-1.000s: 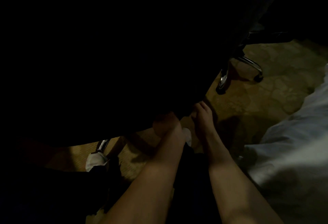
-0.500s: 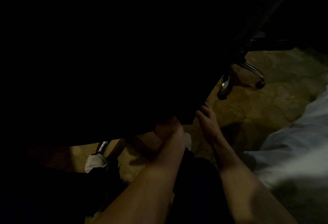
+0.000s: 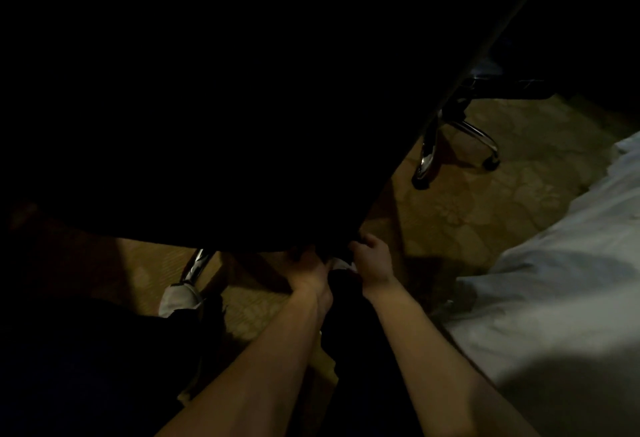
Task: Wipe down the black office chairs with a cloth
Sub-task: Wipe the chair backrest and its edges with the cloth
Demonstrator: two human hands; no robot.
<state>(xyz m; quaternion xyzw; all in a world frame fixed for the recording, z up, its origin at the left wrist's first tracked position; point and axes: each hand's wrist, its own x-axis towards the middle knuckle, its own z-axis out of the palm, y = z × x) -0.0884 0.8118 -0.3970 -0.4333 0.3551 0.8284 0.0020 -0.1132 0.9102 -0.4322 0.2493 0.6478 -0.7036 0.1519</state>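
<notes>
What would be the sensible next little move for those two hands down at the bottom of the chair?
Probably draw the white cloth sideways along the black chair's lower edge. Both the left hand and the right hand already sit at that edge, with the cloth showing between them. The dim light hides which hand grips it.

One view only, from a camera worn on the person's head; no second view is sharing the scene. It is looking forward and steeply down, from above and behind the forearms, which are entering from the bottom edge and reaching away from the lens. It is sitting very close to the black chair [image 3: 214,107], whose dark bulk is filling the upper left and most of the frame. The carpet [image 3: 485,215] is showing below and to the right, with a chrome chair base [image 3: 450,139] farther off. Wide-angle bending is showing at the edges. Lighting is very dim.
</notes>
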